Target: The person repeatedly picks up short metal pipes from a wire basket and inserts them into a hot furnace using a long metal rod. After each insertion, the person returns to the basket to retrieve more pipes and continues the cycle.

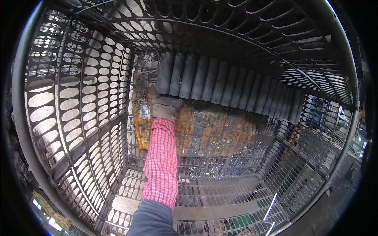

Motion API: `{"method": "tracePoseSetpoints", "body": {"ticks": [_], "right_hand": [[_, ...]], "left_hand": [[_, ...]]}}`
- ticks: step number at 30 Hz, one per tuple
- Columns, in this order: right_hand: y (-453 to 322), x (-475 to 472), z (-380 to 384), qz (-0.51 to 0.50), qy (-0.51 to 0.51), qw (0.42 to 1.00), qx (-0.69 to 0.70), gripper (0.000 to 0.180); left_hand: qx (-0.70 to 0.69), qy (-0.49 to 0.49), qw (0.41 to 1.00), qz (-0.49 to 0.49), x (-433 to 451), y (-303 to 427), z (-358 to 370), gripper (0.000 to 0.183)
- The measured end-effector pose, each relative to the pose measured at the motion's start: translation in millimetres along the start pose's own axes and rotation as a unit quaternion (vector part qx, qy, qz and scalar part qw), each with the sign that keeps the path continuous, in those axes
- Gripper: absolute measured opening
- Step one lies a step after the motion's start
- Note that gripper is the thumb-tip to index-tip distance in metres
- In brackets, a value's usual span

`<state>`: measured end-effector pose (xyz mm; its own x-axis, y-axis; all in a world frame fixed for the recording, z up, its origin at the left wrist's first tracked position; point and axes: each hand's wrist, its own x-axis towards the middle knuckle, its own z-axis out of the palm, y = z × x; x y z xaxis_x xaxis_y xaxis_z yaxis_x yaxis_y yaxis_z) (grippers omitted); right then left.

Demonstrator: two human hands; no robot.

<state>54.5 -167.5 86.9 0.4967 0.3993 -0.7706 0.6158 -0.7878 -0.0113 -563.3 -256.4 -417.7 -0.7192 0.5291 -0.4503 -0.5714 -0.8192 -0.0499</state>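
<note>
My left hand [166, 106], in a brown work glove, reaches deep into a metal mesh bin [63, 103]. It is at the near end of the leftmost dark grey cylinder [165, 73] and seems to touch it. Part of the glove shows along that cylinder's left side. The fingers are mostly hidden, so I cannot tell whether they grip it. Several more matching cylinders [217, 81] lie side by side in a row slanting down to the right. My right hand is out of view.
A stained brown sheet [218, 132], perhaps cardboard, covers part of the bin floor. Shiny metal chips [206, 171] are scattered over its near edge and the mesh. A thick tubular rim [18, 97] surrounds the opening. The slotted right wall [304, 153] slopes inward.
</note>
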Motion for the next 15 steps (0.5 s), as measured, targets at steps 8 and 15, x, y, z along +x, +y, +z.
{"method": "tracePoseSetpoints", "body": {"ticks": [8,15], "right_hand": [[-2,8,10,0.005,-0.039,0.998,-0.039,0.041],[-47,-19,13,-0.002,-0.057,0.994,-0.098,0.033]], "left_hand": [[0.039,0.102,0.993,0.046,10,-1,-2,0.072],[0.018,0.160,0.986,0.029,7,0,1,0.053]]}}
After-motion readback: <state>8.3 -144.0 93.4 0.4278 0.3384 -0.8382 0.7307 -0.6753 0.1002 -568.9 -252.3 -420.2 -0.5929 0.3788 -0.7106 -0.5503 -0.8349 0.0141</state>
